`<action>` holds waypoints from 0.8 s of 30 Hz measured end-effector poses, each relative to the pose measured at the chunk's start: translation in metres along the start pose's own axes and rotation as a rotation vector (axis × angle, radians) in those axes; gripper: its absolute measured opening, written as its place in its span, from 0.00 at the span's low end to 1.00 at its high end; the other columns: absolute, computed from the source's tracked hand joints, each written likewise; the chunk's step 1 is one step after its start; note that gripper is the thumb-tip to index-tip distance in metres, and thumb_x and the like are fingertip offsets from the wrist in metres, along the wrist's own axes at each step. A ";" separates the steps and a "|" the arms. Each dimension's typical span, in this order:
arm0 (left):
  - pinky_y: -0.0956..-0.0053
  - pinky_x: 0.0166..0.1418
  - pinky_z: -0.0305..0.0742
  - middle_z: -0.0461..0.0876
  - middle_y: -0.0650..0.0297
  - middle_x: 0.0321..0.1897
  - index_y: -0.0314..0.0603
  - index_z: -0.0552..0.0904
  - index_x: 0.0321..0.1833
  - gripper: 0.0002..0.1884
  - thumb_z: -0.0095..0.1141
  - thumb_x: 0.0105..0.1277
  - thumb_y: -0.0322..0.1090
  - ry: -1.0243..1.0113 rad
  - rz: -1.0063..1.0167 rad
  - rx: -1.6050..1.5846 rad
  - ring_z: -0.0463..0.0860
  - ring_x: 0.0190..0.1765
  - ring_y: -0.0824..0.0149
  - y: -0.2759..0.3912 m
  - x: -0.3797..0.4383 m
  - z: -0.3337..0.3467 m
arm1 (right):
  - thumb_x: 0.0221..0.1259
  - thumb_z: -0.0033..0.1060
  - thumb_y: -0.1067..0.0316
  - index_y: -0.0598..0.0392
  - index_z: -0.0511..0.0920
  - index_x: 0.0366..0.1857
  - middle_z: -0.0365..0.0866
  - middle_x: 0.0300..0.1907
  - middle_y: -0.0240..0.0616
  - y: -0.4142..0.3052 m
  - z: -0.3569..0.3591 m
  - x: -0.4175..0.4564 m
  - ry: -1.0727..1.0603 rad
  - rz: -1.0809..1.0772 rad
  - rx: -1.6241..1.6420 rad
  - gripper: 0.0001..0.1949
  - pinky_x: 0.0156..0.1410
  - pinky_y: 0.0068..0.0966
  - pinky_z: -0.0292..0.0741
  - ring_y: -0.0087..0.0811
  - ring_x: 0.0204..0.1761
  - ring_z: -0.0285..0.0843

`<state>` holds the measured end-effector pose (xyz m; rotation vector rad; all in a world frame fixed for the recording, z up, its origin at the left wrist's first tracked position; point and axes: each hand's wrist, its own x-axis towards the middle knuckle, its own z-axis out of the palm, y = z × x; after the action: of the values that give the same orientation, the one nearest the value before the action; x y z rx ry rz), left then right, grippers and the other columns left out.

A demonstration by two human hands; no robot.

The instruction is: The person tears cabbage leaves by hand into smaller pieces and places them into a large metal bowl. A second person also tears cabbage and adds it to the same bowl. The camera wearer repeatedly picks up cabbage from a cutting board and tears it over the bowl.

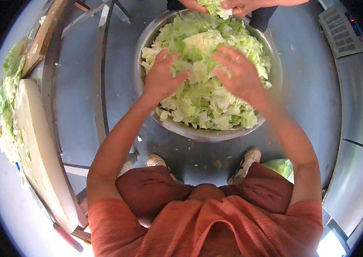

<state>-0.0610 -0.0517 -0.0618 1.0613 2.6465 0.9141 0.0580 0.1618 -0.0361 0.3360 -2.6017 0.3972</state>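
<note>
A wide steel basin (207, 136) on the floor before me is heaped with torn and cut lettuce leaves (197, 102). Over the left part of the heap is my left hand (163, 75), its fingers spread and nothing in its grasp. My right hand (239, 70) hovers at the right of the heap, slightly blurred, fingers apart and holding nothing. Between and beyond my hands lies a larger pale lettuce chunk (204, 41). At the basin's far rim another person's hands (236, 7) grip a piece of lettuce (216, 8).
Along the left stand a thick white cutting board (40, 151), a pile of lettuce leaves (8, 128) and a red-handled knife (68, 237). A steel cabinet (358, 102) lines the right. A plastic bag with green contents (279, 167) sits by my right leg. Scraps dot the floor (197, 160).
</note>
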 end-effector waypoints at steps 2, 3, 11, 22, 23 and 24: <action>0.58 0.70 0.59 0.58 0.45 0.69 0.46 0.68 0.66 0.39 0.67 0.52 0.51 -0.007 0.086 -0.004 0.61 0.70 0.47 0.007 -0.003 0.011 | 0.56 0.59 0.58 0.52 0.74 0.54 0.72 0.56 0.47 0.025 -0.001 0.006 0.005 0.136 -0.161 0.22 0.57 0.40 0.72 0.49 0.59 0.69; 0.57 0.71 0.58 0.56 0.44 0.70 0.47 0.68 0.66 0.39 0.67 0.51 0.51 -0.014 0.145 -0.012 0.59 0.71 0.47 0.014 0.001 0.020 | 0.56 0.59 0.57 0.52 0.74 0.54 0.71 0.57 0.48 0.030 0.008 -0.003 0.002 0.166 -0.147 0.22 0.57 0.41 0.71 0.49 0.59 0.68; 0.60 0.62 0.71 0.66 0.48 0.62 0.52 0.71 0.63 0.34 0.66 0.49 0.32 -0.267 0.391 -0.110 0.70 0.62 0.46 0.012 -0.012 0.029 | 0.51 0.63 0.58 0.45 0.72 0.56 0.62 0.65 0.49 -0.018 0.024 -0.047 -0.176 0.089 0.050 0.25 0.66 0.57 0.56 0.50 0.65 0.61; 0.62 0.71 0.59 0.58 0.46 0.68 0.45 0.70 0.64 0.33 0.50 0.49 0.19 -0.014 0.274 -0.005 0.61 0.69 0.45 -0.045 -0.011 -0.005 | 0.55 0.60 0.61 0.47 0.69 0.62 0.59 0.67 0.47 0.069 -0.002 -0.065 0.023 0.297 -0.008 0.28 0.69 0.47 0.57 0.48 0.68 0.57; 0.62 0.72 0.58 0.56 0.45 0.69 0.45 0.69 0.65 0.34 0.49 0.49 0.19 0.025 0.278 -0.025 0.59 0.70 0.45 -0.047 -0.010 -0.005 | 0.54 0.60 0.61 0.47 0.68 0.63 0.59 0.67 0.48 0.071 -0.003 -0.065 0.050 0.323 0.029 0.28 0.69 0.46 0.58 0.48 0.68 0.58; 0.62 0.72 0.57 0.54 0.44 0.70 0.44 0.67 0.66 0.35 0.48 0.49 0.19 0.066 0.278 -0.040 0.58 0.71 0.45 -0.050 -0.010 -0.006 | 0.55 0.60 0.62 0.47 0.68 0.64 0.60 0.67 0.49 0.067 -0.009 -0.061 0.061 0.312 -0.005 0.29 0.69 0.42 0.60 0.49 0.67 0.60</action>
<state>-0.0842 -0.0894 -0.0870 1.4381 2.5616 1.0643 0.0932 0.2371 -0.0737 -0.0863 -2.5972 0.4974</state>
